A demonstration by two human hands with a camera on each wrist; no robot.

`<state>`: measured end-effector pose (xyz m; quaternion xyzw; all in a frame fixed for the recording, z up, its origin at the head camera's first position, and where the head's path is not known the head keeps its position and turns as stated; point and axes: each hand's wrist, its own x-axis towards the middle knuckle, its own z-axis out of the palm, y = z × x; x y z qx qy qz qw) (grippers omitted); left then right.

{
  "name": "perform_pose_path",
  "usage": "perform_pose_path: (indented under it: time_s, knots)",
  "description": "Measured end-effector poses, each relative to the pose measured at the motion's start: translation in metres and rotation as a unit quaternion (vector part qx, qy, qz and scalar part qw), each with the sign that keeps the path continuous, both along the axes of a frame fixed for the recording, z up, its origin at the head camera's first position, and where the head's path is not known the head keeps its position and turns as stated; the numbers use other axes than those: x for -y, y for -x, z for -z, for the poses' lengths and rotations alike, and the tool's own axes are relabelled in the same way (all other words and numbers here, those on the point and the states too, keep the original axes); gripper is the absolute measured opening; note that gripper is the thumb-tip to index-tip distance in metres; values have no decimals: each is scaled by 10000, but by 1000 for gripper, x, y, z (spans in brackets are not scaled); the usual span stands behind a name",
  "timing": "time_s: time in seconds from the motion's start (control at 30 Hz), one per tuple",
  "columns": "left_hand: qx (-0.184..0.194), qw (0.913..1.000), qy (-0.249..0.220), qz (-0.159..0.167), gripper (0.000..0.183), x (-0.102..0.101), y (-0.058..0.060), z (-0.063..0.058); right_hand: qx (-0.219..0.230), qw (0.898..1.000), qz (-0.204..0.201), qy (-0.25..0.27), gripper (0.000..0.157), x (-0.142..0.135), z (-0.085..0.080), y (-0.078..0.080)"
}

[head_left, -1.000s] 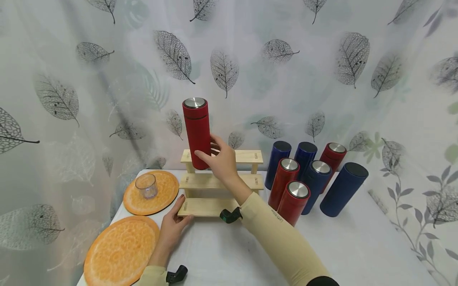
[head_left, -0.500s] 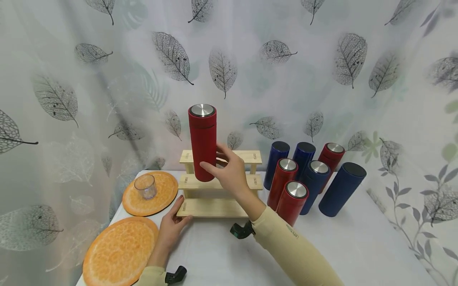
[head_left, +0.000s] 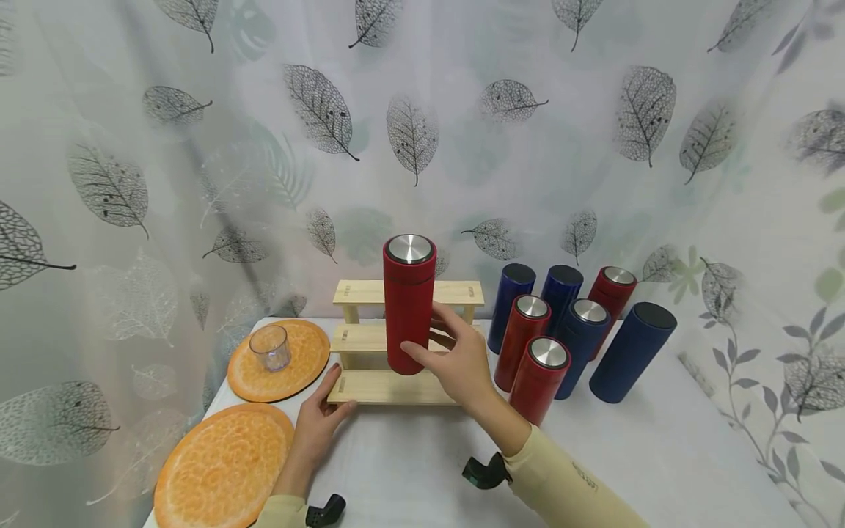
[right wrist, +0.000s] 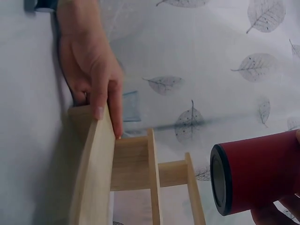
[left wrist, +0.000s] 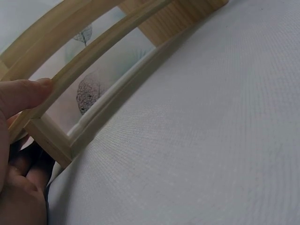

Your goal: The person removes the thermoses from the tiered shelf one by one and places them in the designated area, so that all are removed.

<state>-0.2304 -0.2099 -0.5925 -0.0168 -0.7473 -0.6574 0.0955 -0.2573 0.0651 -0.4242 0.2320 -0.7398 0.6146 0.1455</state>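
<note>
A red thermos (head_left: 408, 315) with a steel-topped lid is upright in the air in front of the three-step wooden rack (head_left: 371, 387). My right hand (head_left: 467, 367) grips it low on its right side, thumb across the front. In the right wrist view the thermos (right wrist: 262, 171) shows its dark base ring, apart from the rack's steps. My left hand (head_left: 317, 425) holds the left end of the rack's lowest step. The left wrist view has the thumb of my left hand (left wrist: 23, 96) on top of the step, other fingers partly hidden below.
Several red thermoses (head_left: 540, 381) and blue thermoses (head_left: 634, 352) stand at right on the white-covered table (head_left: 409, 469). At left lie two round orange mats (head_left: 224, 466), the farther one bearing a clear glass (head_left: 271, 348). A leaf-print curtain (head_left: 422, 66) hangs behind.
My right hand has brought the red thermos down and to the right, from above the top step to in front of the lower steps. The left hand keeps its place on the rack.
</note>
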Motion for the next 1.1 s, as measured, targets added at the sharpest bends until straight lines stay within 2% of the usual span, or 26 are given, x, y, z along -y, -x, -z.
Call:
perform_pose_path:
  time_s: [0.17, 0.37, 0.6, 0.8, 0.9, 1.1]
  knots:
    - [-63, 10000, 73, -3, 78, 0, -2, 0, 37, 9999, 80, -70, 63, -20, 3, -23]
    - [-59, 9996, 283, -13, 80, 1, -1, -2, -141, 9993, 264, -216, 65, -41, 6, -48]
    - [-94, 9997, 197, -51, 79, -1, -3, -2, -343, 9980, 403, -335, 67, -63, 20, -76]
    - [-74, 10000, -16, -29, 79, -4, -3, 0, -391, 9924, 852, -792, 70, -86, 35, -102]
    - [-69, 9999, -55, -69, 80, -3, -3, -1, -214, 9886, 1112, -995, 70, -96, 42, -114]
    - [16, 10000, 25, -67, 80, -2, -3, -2, 222, 9792, 1716, -1063, 73, -112, 48, -131]
